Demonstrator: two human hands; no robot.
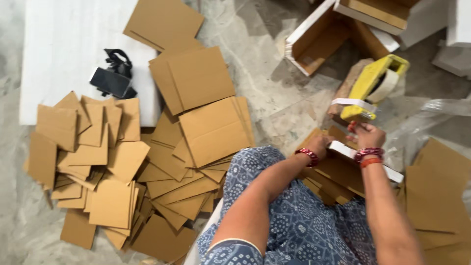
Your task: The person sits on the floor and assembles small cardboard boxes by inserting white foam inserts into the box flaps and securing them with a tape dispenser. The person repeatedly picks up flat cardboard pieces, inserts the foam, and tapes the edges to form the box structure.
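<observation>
Stone floor [274, 98] strewn with cardboard pieces [127, 162]; both hands on box [365, 159].

Matt brown cardboard sheets [206, 130], seemingly smooth

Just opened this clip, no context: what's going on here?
A person sits on the floor, both hands on a small white-edged cardboard box over their lap. The left hand grips its near end; the right hand is at the top edge, just below a yellow tape dispenser with a strip of tape hanging off it. Flat cardboard pieces are piled to the left, with open boxes farther back.
</observation>
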